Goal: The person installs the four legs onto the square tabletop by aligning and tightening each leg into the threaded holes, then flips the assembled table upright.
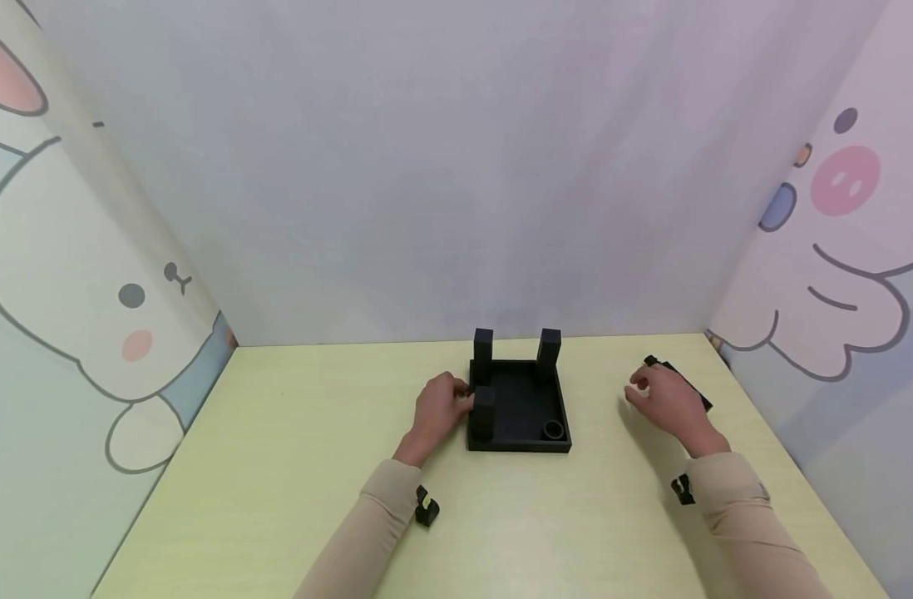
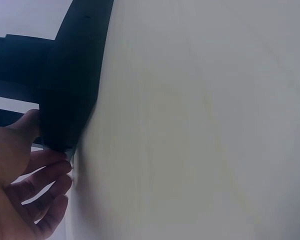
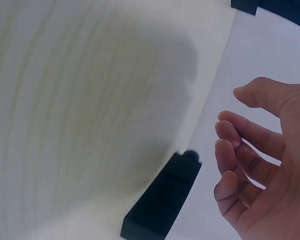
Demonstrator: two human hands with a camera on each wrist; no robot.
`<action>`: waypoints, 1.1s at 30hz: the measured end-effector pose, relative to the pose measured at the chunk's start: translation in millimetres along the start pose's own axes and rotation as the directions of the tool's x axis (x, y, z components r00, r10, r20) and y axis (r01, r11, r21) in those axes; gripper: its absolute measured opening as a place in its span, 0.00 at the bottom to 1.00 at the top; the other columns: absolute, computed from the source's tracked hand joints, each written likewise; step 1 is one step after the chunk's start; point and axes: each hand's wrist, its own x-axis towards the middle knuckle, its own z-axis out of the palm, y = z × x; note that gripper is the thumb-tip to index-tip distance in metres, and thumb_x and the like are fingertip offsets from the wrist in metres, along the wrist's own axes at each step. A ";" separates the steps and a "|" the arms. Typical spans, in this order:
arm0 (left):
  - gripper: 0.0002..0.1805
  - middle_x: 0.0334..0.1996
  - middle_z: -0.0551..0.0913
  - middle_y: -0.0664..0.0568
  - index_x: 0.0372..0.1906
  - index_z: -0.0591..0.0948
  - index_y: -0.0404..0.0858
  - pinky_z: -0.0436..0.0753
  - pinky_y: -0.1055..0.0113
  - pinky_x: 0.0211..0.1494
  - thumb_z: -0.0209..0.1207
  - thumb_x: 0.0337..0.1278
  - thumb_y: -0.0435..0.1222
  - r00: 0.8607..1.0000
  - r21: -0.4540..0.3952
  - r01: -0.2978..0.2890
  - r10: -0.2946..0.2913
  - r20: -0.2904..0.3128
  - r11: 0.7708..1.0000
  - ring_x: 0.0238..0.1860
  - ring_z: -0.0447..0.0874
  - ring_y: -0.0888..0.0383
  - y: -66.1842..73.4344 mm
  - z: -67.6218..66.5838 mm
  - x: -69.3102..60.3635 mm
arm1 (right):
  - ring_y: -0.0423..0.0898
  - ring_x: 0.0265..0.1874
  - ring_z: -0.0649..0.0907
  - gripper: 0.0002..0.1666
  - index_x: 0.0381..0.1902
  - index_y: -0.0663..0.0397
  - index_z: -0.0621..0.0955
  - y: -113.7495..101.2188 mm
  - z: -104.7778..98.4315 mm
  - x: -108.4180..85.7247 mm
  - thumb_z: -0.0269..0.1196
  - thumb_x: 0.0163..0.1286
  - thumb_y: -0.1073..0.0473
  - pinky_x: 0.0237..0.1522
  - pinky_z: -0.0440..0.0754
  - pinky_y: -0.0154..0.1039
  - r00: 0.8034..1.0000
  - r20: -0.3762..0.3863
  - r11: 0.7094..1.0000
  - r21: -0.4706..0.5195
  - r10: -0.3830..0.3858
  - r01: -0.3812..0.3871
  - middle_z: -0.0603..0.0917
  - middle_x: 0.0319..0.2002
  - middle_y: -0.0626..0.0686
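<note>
A square black tray (image 1: pixel 515 399) with a low rim lies on the table. Posts rise from three of its corners: the back left post (image 1: pixel 483 348), the back right post (image 1: pixel 550 348) and the front left post (image 1: pixel 484 413). At the front right corner is a round black ring (image 1: pixel 553 430). My left hand (image 1: pixel 437 408) grips the tray's left side, thumb on one side of the wall and fingers on the other. Over the table to the right, my right hand (image 1: pixel 669 403) hangs loosely curled and holds nothing. Below it lies a loose black post (image 3: pixel 162 195) with a round peg at one end, partly hidden in the head view.
The pale yellow table (image 1: pixel 314 416) meets a plain light wall (image 1: pixel 426 166) at the back. Walls with cartoon animals stand to the left and right. A small black device (image 1: pixel 426 507) is on the left wrist, another (image 1: pixel 683 489) on the right.
</note>
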 end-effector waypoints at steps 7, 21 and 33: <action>0.11 0.27 0.88 0.53 0.32 0.91 0.39 0.66 0.72 0.27 0.69 0.59 0.43 1.000 -0.025 0.015 -0.015 0.001 1.000 0.26 0.69 0.63 -1.7 1.7 0.4 | 0.63 0.41 0.84 0.22 0.52 0.68 0.82 24.6 -14.3 -9.3 0.62 0.71 0.53 0.38 0.81 0.59 0.997 -0.001 0.997 -0.006 0.083 -0.083 0.83 0.47 0.70; 0.11 0.34 0.91 0.52 0.33 0.92 0.40 0.71 0.71 0.31 0.69 0.58 0.44 0.999 -0.032 0.035 -0.035 -0.014 0.999 0.29 0.73 0.62 -5.3 6.9 1.1 | 0.72 0.45 0.78 0.33 0.57 0.73 0.77 68.6 -19.3 -29.9 0.65 0.69 0.48 0.33 0.78 0.62 0.979 -0.052 0.978 -0.054 0.199 -0.202 0.75 0.54 0.76; 0.13 0.35 0.92 0.51 0.36 0.92 0.39 0.78 0.68 0.35 0.69 0.58 0.45 0.999 -0.016 0.039 -0.040 -0.022 0.999 0.32 0.77 0.62 -5.0 8.7 1.6 | 0.69 0.40 0.82 0.36 0.53 0.75 0.79 83.5 -19.3 -29.9 0.65 0.67 0.43 0.31 0.78 0.56 0.978 0.037 0.979 -0.031 0.204 -0.202 0.82 0.48 0.75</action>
